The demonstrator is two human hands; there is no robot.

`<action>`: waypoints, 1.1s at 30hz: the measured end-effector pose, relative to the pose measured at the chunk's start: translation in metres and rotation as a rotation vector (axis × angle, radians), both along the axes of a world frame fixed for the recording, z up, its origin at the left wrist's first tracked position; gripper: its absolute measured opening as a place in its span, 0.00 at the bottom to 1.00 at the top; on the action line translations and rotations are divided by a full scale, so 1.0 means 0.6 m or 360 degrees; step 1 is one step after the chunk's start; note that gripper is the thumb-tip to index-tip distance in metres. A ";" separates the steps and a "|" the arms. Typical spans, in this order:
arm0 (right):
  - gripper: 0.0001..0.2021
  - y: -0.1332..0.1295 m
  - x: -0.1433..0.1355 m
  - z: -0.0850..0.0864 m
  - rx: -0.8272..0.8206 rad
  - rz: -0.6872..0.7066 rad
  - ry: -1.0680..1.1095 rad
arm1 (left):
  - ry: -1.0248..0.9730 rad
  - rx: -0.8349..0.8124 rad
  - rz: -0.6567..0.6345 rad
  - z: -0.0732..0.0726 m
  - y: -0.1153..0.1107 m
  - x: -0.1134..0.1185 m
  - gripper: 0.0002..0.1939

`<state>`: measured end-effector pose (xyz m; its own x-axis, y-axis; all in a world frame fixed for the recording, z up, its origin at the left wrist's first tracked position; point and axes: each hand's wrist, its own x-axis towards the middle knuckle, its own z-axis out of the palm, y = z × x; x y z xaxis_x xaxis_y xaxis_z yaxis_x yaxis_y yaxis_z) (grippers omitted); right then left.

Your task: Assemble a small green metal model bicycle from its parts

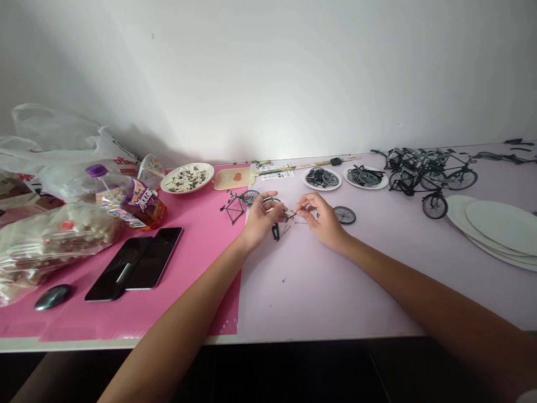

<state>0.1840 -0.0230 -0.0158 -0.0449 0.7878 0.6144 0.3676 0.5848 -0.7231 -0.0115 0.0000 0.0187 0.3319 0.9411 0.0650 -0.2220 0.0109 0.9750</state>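
Note:
Above the middle of the table, my left hand point(264, 215) is closed on a small green bicycle part point(287, 216) with a curved green piece at its upper side. My right hand point(321, 219) pinches the thin dark end of that part, just to the right. Left of my left hand lies a dark toy bicycle frame point(234, 207) beside a wheel point(250, 197). A black part point(276, 232) rests below my left fingers. Partly behind my right hand is a loose wheel point(345, 215).
Plates of wheels point(322, 187) and black parts point(366, 183) stand at the back. Toy bicycles point(436, 176) and stacked white plates point(503, 226) are at right. Phones point(154, 260), a bottle point(130, 198), a bag point(54, 240) and a plate of pale pieces point(187, 188) are at left.

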 end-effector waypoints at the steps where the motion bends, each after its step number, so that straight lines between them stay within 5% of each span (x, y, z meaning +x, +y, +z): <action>1: 0.06 0.001 0.000 -0.001 -0.0031 0.0000 0.0030 | 0.0016 0.0069 0.0010 -0.003 0.000 0.001 0.24; 5: 0.06 0.006 0.000 -0.005 -0.0115 -0.0031 0.0074 | 0.0063 0.0339 0.0041 -0.014 -0.002 0.006 0.32; 16: 0.06 0.006 -0.002 -0.004 -0.0176 0.0001 0.0099 | 0.0249 0.0701 0.0012 -0.007 -0.025 0.012 0.27; 22: 0.06 0.008 0.002 -0.010 -0.0236 0.0067 0.0069 | 0.0189 0.0600 0.0022 -0.013 -0.018 0.014 0.27; 33: 0.04 0.005 0.000 -0.010 -0.0242 0.0177 0.0242 | 0.0022 -0.0016 -0.0023 -0.009 -0.005 0.009 0.29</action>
